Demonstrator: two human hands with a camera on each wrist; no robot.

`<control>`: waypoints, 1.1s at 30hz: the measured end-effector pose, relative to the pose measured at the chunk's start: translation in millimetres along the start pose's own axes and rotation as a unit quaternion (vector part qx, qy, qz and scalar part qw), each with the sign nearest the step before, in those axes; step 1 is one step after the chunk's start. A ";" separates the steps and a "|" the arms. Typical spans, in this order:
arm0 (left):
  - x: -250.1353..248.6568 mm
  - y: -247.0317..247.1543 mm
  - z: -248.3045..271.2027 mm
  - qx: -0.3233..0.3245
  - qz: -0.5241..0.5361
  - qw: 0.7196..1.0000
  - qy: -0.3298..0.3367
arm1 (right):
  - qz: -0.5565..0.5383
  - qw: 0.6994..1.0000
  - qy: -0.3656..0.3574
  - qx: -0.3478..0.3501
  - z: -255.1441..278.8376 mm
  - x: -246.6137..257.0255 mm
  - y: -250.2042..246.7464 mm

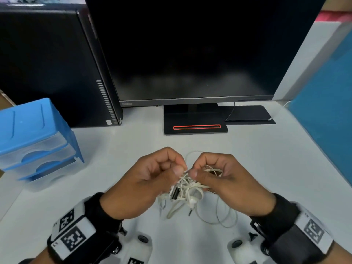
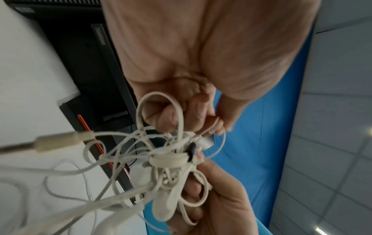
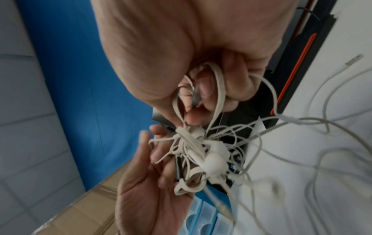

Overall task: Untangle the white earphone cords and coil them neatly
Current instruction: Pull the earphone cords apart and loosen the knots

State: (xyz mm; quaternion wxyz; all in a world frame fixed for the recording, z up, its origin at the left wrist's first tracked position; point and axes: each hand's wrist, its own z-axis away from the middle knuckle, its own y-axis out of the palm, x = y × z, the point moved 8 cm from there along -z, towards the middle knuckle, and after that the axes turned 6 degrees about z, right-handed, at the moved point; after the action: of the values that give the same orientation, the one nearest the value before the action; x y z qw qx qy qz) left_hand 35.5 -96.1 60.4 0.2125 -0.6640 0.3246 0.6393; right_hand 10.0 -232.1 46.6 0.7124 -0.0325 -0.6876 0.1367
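Note:
A tangled knot of white earphone cords (image 1: 185, 188) hangs between both hands above the white table (image 1: 266, 168). My left hand (image 1: 180, 166) pinches strands at the knot's upper left with thumb and forefinger. My right hand (image 1: 194, 168) pinches the knot's upper right, with a loop of cord running through its curled fingers. A white earbud (image 1: 192, 201) and a small black piece (image 1: 175, 193) dangle under the knot. Loose loops (image 1: 221, 216) trail onto the table. The knot (image 2: 167, 159) fills the left wrist view, and the right wrist view shows the earbud (image 3: 213, 162).
A black monitor (image 1: 190, 54) on its red-striped stand (image 1: 196, 127) is straight ahead, with a black computer tower (image 1: 57, 63) to its left. A blue drawer unit (image 1: 36, 138) stands at left. A blue partition (image 1: 327, 121) borders the right, beside a flat black pad (image 1: 247, 113).

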 end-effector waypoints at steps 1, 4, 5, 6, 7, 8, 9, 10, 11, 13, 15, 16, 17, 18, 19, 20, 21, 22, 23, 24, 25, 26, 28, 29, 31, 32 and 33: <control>-1.5 2.2 1.2 0.018 -0.021 1.000 -0.001 | 0.022 1.000 -0.010 0.003 0.4 1.1 0.5; 0.0 -0.1 3.6 0.014 -0.161 0.987 -0.001 | 0.059 0.998 -0.015 0.014 1.6 2.1 2.8; 0.1 -3.0 3.5 -0.006 -0.221 0.975 0.007 | 0.069 0.997 -0.011 0.017 2.0 1.7 3.0; -1.1 -5.9 3.3 -0.028 -0.273 0.961 0.023 | 0.085 0.996 -0.007 0.018 2.2 0.5 2.7; -3.8 -7.5 3.1 -0.044 -0.310 0.949 0.046 | 0.105 0.994 -0.002 0.020 2.3 -0.9 2.7; -6.8 -8.1 3.0 -0.053 -0.334 0.939 0.071 | 0.125 0.992 0.003 0.020 2.4 -2.5 2.7; -9.1 -7.6 2.9 -0.054 -0.351 0.930 0.092 | 0.146 0.989 0.006 0.018 2.5 -4.0 2.2; -9.3 -6.7 2.5 -0.051 -0.367 0.923 0.105 | 0.168 0.986 0.005 0.015 2.7 -4.6 1.8; -8.1 -5.4 2.4 -0.046 -0.378 0.918 0.110 | 0.186 0.982 0.005 0.013 2.8 -4.9 1.5; -3.8 -3.5 2.7 -0.045 -0.382 0.917 0.106 | 0.202 0.979 0.004 0.014 2.8 -4.9 0.9; -0.2 -3.4 2.8 -0.064 -0.373 0.920 0.104 | 0.203 0.979 -0.002 0.016 3.0 -4.8 -1.2; 0.3 -4.0 2.8 -0.079 -0.364 0.922 0.105 | 0.208 0.978 -0.005 0.018 2.6 -5.7 -2.5; 0.5 -5.0 2.6 -0.096 -0.352 0.925 0.109 | 0.216 0.976 -0.008 0.020 2.3 -6.4 -2.9; 0.3 -5.7 2.9 -0.111 -0.339 0.927 0.113 | 0.219 0.975 -0.011 0.023 2.4 -6.7 -2.2; 0.0 -5.2 3.3 -0.117 -0.328 0.930 0.117 | 0.217 0.976 -0.015 0.024 2.5 -6.7 -1.4; -0.9 -3.2 3.9 -0.116 -0.323 0.931 0.121 | 0.210 0.977 -0.019 0.024 2.4 -6.8 -0.9; -2.3 -0.7 4.7 -0.111 -0.326 0.930 0.126 | 0.198 0.980 -0.021 0.026 2.0 -6.6 -0.4; -3.8 1.3 5.8 -0.106 -0.337 0.926 0.131 | 0.179 0.983 -0.023 0.030 1.6 -6.3 0.3; -5.4 2.5 6.7 -0.102 -0.354 0.920 0.135 | 0.149 0.988 -0.022 0.034 0.9 -5.1 0.8; -7.8 3.3 7.4 -0.100 -0.375 0.912 0.137 | 0.112 0.993 -0.020 0.036 0.0 -4.1 0.4; -10.2 4.1 7.7 -0.097 -0.396 0.902 0.140 | 0.074 0.997 -0.018 0.034 -0.9 -3.0 -0.9; -12.3 4.9 8.1 -0.094 -0.413 0.894 0.143 | 0.043 0.998 -0.017 0.032 -1.9 -2.3 -1.8; -13.3 6.0 8.6 -0.089 -0.425 0.889 0.147 | 0.018 0.999 -0.012 0.029 -2.8 -2.2 -1.6; -12.0 5.9 9.1 -0.088 -0.422 0.890 0.146 | 0.018 0.999 -0.008 0.030 -2.9 -3.0 -0.8; -9.1 4.9 9.2 -0.089 -0.402 0.901 0.135 | 0.026 0.999 0.002 0.034 -3.1 -4.8 0.2; -7.8 4.0 8.9 -0.088 -0.388 0.909 0.127 | 0.033 0.999 0.008 0.037 -3.4 -6.1 0.0; -6.5 3.4 8.5 -0.085 -0.380 0.913 0.123 | 0.039 0.998 0.014 0.040 -3.5 -6.9 -0.3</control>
State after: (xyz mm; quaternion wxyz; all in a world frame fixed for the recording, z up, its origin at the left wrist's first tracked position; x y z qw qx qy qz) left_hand 27.2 -91.5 66.5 0.3401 -0.8263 0.0156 0.4487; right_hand 13.3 -233.6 39.8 0.7166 -0.0324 -0.6700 0.1910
